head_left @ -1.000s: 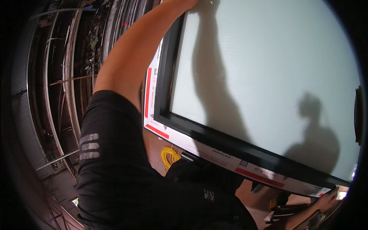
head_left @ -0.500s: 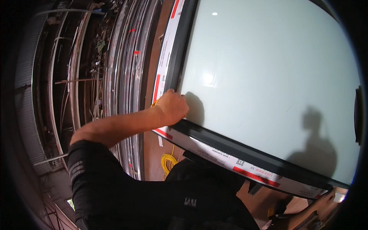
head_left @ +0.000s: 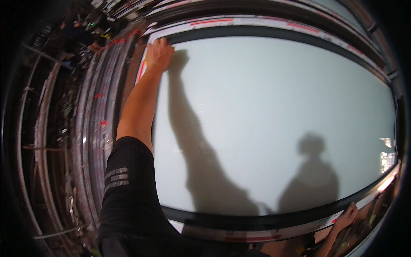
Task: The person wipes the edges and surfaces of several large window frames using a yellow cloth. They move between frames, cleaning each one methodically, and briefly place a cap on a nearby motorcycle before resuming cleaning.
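Observation:
A large pale glass panel (head_left: 248, 98) with a black frame lies in front of me. White film with red blocks (head_left: 212, 22) runs along its outer edge. With the arm stretched out, my left hand (head_left: 160, 55) is closed at the panel's far left corner. A small yellow bit (head_left: 146, 58) shows beside it; what the fingers hold is hidden. At the lower right, my right hand (head_left: 346, 217) has its fingers curled over the panel's near edge. Shadows of an arm, a head and shoulders fall across the glass.
Long wrapped frame profiles (head_left: 92, 124) stand in rows to the left, beside dark racking (head_left: 43, 111). Another person (head_left: 79, 32) is dimly seen at the far upper left. More framed pieces (head_left: 299, 10) lie beyond the panel's far edge.
My left hand has gone from the near left corner, along the left edge, to the far left corner. The view has swung, so the whole panel shows. My right hand stays on the near edge.

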### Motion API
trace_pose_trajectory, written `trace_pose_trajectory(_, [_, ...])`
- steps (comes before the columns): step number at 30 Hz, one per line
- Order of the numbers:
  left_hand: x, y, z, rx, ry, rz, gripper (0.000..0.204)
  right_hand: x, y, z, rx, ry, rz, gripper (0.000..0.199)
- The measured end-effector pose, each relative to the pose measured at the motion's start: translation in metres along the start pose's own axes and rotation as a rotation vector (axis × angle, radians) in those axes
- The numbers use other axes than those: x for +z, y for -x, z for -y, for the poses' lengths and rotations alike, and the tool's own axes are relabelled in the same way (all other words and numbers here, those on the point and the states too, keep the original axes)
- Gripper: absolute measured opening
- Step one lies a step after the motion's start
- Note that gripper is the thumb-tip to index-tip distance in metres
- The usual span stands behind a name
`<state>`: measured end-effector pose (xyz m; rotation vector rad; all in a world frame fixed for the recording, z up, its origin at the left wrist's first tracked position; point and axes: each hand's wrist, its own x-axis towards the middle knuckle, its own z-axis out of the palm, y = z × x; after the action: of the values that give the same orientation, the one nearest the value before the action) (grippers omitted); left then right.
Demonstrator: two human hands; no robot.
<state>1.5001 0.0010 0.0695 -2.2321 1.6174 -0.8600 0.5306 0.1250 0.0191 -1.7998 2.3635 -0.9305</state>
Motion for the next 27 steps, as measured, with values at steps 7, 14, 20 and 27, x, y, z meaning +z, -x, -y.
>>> trace_pose_trajectory(7, [0.057, -0.043, -0.009, -0.057, -0.123, -0.047, 0.016, 0.004, 0.003, 0.022, 0.009, -0.122, -0.034, 0.027])
trace_pose_trajectory(14, [0.087, -0.028, 0.009, -0.032, 0.136, 0.152, 0.028, 0.008, 0.015, 0.037, 0.237, -0.242, -0.119, 0.017])
trace_pose_trajectory(20, [0.014, 0.125, 0.035, 0.461, 0.096, 0.102, 0.025, 0.006, 0.02, 0.07, -0.162, 0.066, -0.166, 0.017])
trace_pose_trajectory(27, [-0.15, 0.284, -0.006, 1.087, 0.023, 0.846, 0.011, 0.005, 0.013, 0.094, 0.011, -0.055, -0.129, 0.017])
